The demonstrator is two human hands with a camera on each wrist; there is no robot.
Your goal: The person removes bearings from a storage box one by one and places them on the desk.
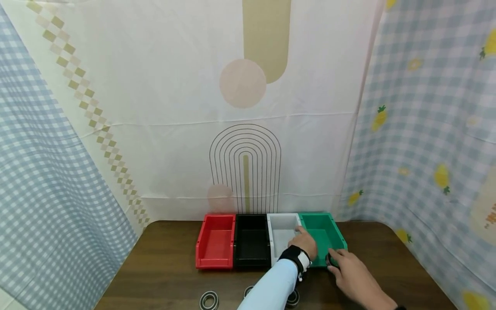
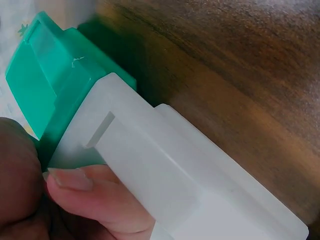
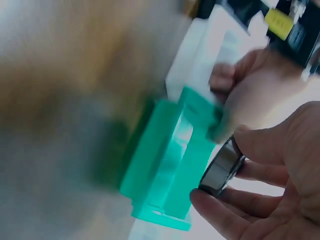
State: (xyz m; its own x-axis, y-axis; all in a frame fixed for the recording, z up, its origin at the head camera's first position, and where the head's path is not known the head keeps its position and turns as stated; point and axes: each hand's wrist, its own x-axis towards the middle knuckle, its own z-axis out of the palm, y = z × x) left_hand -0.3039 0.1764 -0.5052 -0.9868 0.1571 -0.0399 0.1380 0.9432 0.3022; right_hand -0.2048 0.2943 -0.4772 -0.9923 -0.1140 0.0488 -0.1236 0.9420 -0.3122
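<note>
My right hand (image 1: pixel 354 273) pinches a bearing (image 3: pixel 222 167) by its rim, thumb on one side and fingertips on the other. It is at the front lip of the green bin (image 1: pixel 325 234). My left hand (image 1: pixel 304 244) lies over the wall between the white bin (image 1: pixel 282 234) and the green one. In the left wrist view its thumb (image 2: pixel 75 192) is on the white bin's side, while the rest of the hand straddles that wall, gripping it. Part of this grip is hidden behind the white bin's front.
A red bin (image 1: pixel 216 241) and a black bin (image 1: pixel 252 241) stand to the left in the same row. On the brown table (image 1: pixel 155 267) lie a bearing (image 1: pixel 209 300) and more bearings partly covered by the left sleeve (image 1: pixel 271 286). Cloth (image 1: pixel 174 150) hangs behind.
</note>
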